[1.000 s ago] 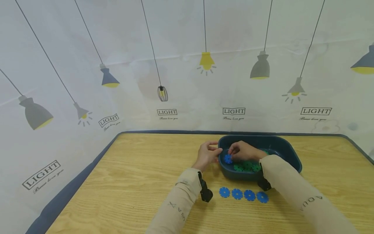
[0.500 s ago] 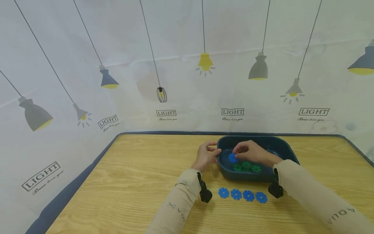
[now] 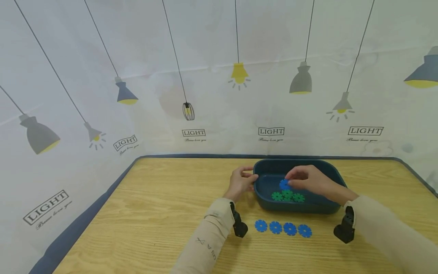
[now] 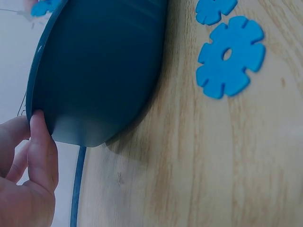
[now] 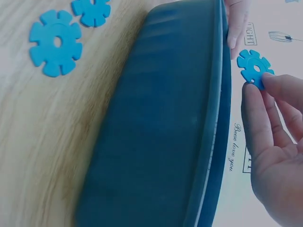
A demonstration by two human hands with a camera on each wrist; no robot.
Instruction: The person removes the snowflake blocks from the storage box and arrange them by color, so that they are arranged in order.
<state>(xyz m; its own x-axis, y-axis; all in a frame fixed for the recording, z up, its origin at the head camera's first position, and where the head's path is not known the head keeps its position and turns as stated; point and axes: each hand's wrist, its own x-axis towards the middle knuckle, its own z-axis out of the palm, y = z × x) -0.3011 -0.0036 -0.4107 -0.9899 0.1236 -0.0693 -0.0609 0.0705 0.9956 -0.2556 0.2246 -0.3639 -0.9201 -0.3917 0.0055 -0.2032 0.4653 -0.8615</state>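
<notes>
A dark teal plastic basin [image 3: 297,207] stands on the table in the head view. My left hand [image 3: 241,182] grips its left end, thumb and fingers at the rim, as the left wrist view shows too. Over the basin, my right hand [image 3: 313,182] pinches a blue notched snowflake disc [image 5: 255,67] between thumb and fingertips; the right wrist view shows this disc above the rim. Inside the basin lie several green snowflake discs [image 3: 287,195]. Several blue snowflake discs [image 3: 275,227] form a row on the wood in front of it.
The wooden table [image 3: 164,205] has a dark blue border along its back and left edges. Behind it hangs a pale backdrop [image 3: 212,87] printed with lamps. A black wrist camera [image 3: 345,227] hangs from the right sleeve, another from the left.
My right hand has moved right over the basin with the blue disc, its forearm swinging right, so the green discs show more fully. My left hand stays at the rim.
</notes>
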